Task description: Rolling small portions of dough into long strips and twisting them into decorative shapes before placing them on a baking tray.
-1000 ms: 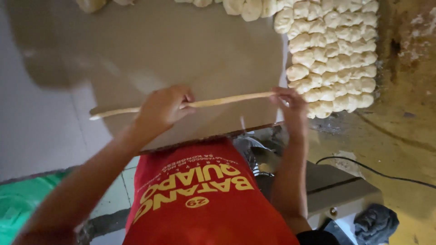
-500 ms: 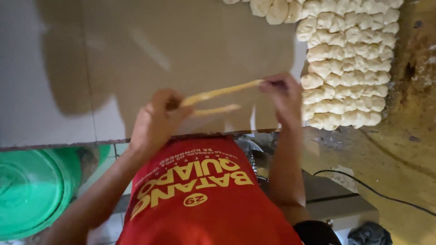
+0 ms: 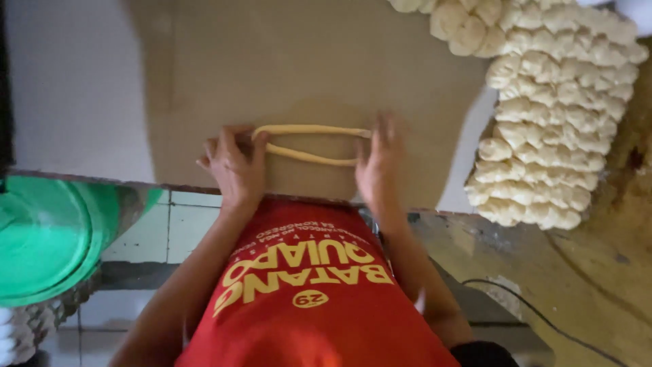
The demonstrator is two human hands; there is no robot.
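A thin rope of pale dough (image 3: 309, 155) lies folded into a long loop on the tan work surface (image 3: 305, 61). My left hand (image 3: 234, 166) presses on the loop's left end, fingers curled over it. At the loop's right end rests my right hand (image 3: 377, 166), fingers flat on the dough. Both strands run side by side between my hands, near the table's front edge.
Several twisted dough pieces (image 3: 553, 129) are stacked in rows at the right and along the back right. A green round basin (image 3: 47, 231) sits below the table at the left. A dark cable (image 3: 543, 316) runs across the floor at the lower right. My red shirt (image 3: 305, 292) fills the bottom centre.
The dough rope was stretched out long between my hands; it is now folded double into a loop and my hands have come closer together on the surface.
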